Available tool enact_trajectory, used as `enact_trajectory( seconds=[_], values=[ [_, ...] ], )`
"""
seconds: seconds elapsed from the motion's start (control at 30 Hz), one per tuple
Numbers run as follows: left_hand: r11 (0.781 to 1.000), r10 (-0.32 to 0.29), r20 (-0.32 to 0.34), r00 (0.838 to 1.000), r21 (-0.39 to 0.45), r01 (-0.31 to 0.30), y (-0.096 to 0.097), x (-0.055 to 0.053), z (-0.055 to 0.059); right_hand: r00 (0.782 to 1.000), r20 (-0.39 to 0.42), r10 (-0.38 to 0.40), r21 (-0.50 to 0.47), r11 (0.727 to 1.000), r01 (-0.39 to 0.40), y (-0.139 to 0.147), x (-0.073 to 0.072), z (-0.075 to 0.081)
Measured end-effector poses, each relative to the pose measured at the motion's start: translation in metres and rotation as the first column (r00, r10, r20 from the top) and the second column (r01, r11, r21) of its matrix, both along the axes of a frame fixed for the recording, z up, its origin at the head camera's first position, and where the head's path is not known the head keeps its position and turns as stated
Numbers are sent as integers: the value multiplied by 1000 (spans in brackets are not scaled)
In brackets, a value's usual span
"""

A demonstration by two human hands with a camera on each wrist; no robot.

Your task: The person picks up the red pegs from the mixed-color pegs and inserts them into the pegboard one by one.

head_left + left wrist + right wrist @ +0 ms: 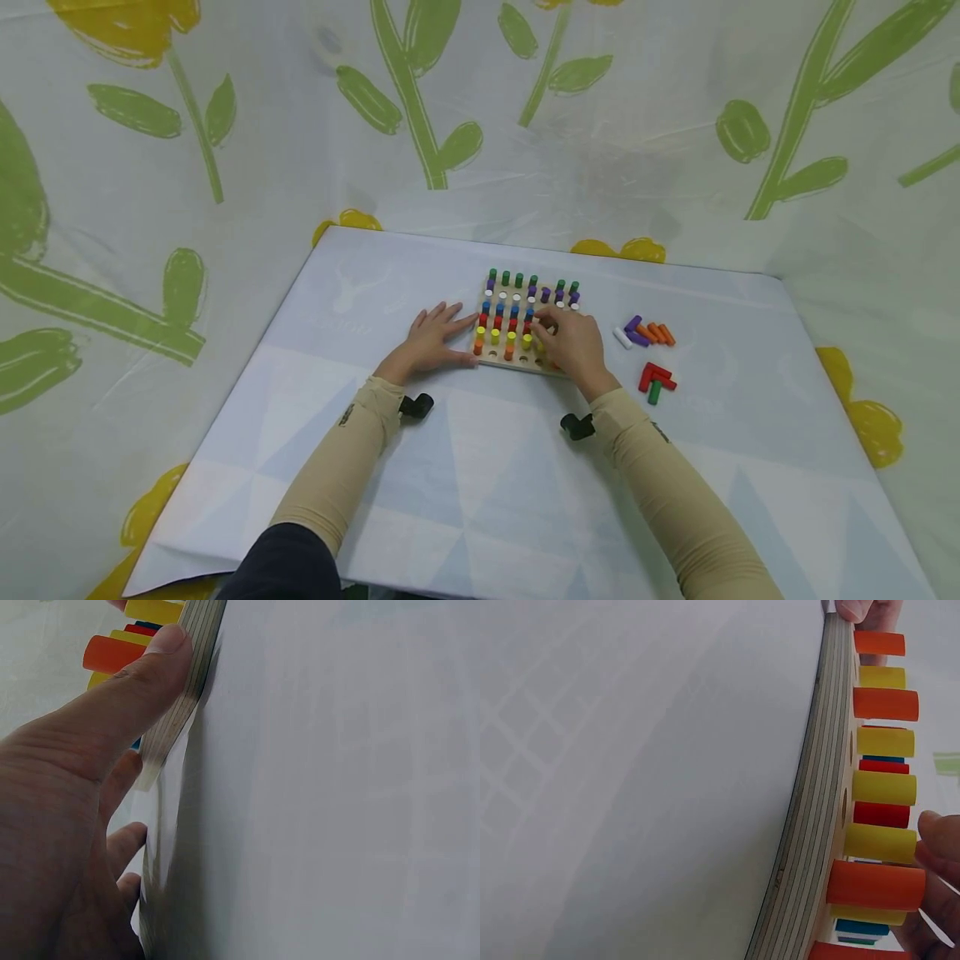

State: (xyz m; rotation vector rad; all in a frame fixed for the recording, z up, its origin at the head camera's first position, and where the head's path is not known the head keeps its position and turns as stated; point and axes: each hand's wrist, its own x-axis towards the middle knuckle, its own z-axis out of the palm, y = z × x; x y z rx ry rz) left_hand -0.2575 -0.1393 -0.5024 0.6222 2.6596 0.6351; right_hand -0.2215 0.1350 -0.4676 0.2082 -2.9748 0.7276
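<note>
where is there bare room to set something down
Bare table: between the left sleeve and the left edge; between both sleeves, in front of the board; right of the loose pegs, out to the right edge. Crowded: the peg-studded board, with the left hand at its side and right hand over it.

A flower-printed sheet (637,167) hangs behind a table (487,483) patterned with pale blue triangles.
</note>
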Motion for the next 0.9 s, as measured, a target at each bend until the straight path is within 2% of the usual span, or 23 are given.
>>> enact_trajectory(
  seconds=[0.2,0.57,0.9],
  values=[
    [1000,-5,-22,1000,-1,5,-1,0,-2,1000,-1,-13,-6,1000,13,1,0,-2],
    [1000,-8,-31,999,-1,8,-1,-1,-4,999,-49,-19,-28,999,17,9,6,-1],
    [1000,-7,-24,1000,10,7,-1,-1,-4,998,-12,-67,-41,997,66,17,11,2]
  ],
)
